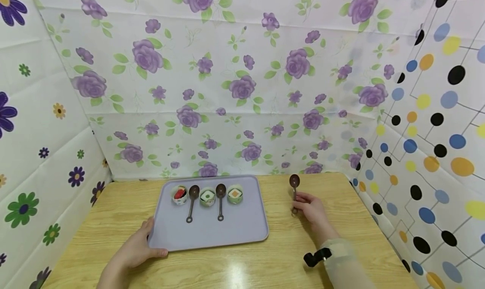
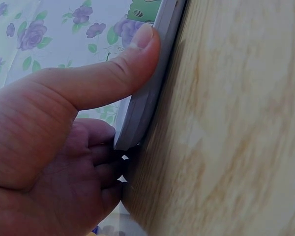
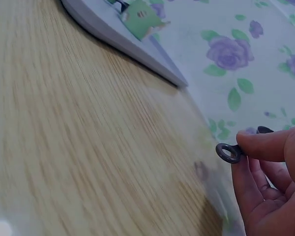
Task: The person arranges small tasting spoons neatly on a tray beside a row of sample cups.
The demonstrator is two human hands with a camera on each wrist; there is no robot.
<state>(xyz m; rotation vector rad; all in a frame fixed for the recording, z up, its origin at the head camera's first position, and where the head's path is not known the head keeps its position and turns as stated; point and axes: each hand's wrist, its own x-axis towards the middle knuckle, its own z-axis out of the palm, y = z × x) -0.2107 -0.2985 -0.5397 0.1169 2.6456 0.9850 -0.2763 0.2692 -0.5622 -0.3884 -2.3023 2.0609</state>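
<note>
At the near left corner of the pale lavender tray (image 1: 212,235), my left hand (image 1: 134,247) holds the rim, thumb (image 2: 115,73) along the front edge and fingers by the left side. My right hand (image 1: 313,211), to the right of the tray, pinches a dark brown spoon (image 1: 294,181) by its handle, bowl pointing away. The ring (image 3: 228,153) at the handle's end sticks out past the thumb and forefinger. Two similar spoons, a left one (image 1: 194,192) and a right one (image 1: 221,191), lie on the tray between small cups.
Three small patterned cups stand in a row along the tray's far side: one with red contents (image 1: 179,195), a green-and-white one (image 1: 207,196) and one with an orange square (image 1: 235,194). The wooden table (image 1: 280,255) meets a flowered cloth (image 1: 242,129) behind; more patterned cloths flank it.
</note>
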